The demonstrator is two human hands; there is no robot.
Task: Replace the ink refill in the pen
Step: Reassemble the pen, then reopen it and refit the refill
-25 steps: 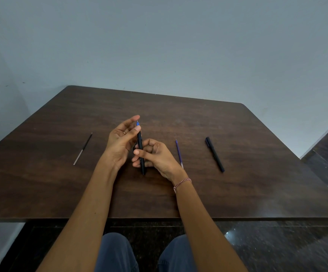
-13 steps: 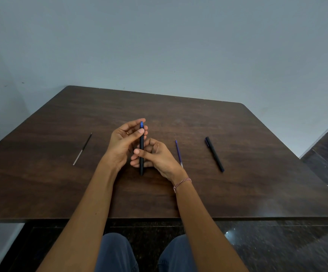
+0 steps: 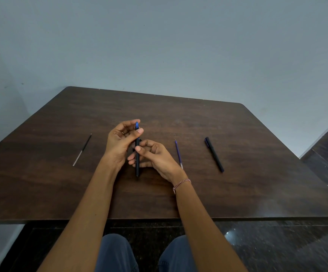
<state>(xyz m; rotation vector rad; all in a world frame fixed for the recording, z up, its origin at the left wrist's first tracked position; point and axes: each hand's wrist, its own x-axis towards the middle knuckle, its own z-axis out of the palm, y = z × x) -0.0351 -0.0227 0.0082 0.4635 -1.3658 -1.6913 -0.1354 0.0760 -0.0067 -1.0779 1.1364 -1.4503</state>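
Right hand (image 3: 155, 156) is gripping pen (image 3: 137, 163); left hand (image 3: 120, 142), just above, is pinching blue tip (image 3: 137, 125); tilting could jam it.

Your left hand (image 3: 120, 142) has closed. Fingers stretched out 1 s ago now curl behind the blue tip (image 3: 137, 125), with the thumb laid across the pen (image 3: 137, 163) just below it. The pen has swung from a slight slant to perpendicular to the table's (image 3: 237, 193) near edge, its lower end shifting left.
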